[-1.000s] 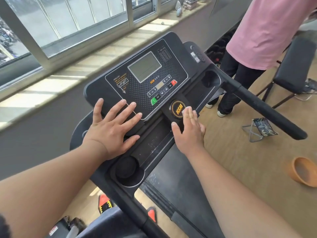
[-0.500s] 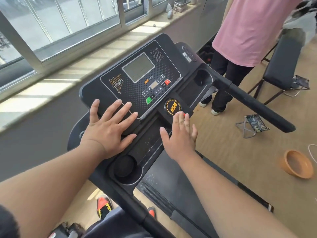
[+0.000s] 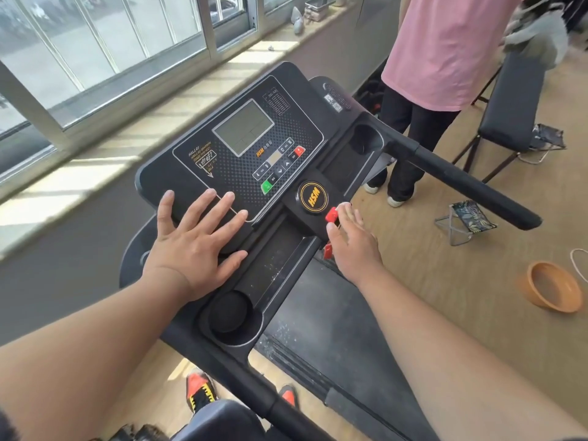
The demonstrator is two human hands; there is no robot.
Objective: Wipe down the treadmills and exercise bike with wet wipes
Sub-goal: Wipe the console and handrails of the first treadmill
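The left hand (image 3: pixel 194 241) is lying flat, fingers spread, on the treadmill console (image 3: pixel 241 144); the right hand (image 3: pixel 353 240), released, is hovering at the console's near edge beside a red safety clip (image 3: pixel 331 214).

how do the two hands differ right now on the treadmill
The left hand lies flat on the treadmill console with fingers spread wide; the right hand has its fingers close together. The left rests beside the display; the right sits at the console's front edge by a red clip. Both are open, and no wipe shows in either.

"HSM" marks the treadmill console (image 3: pixel 241 148) and round badge (image 3: pixel 313 197).
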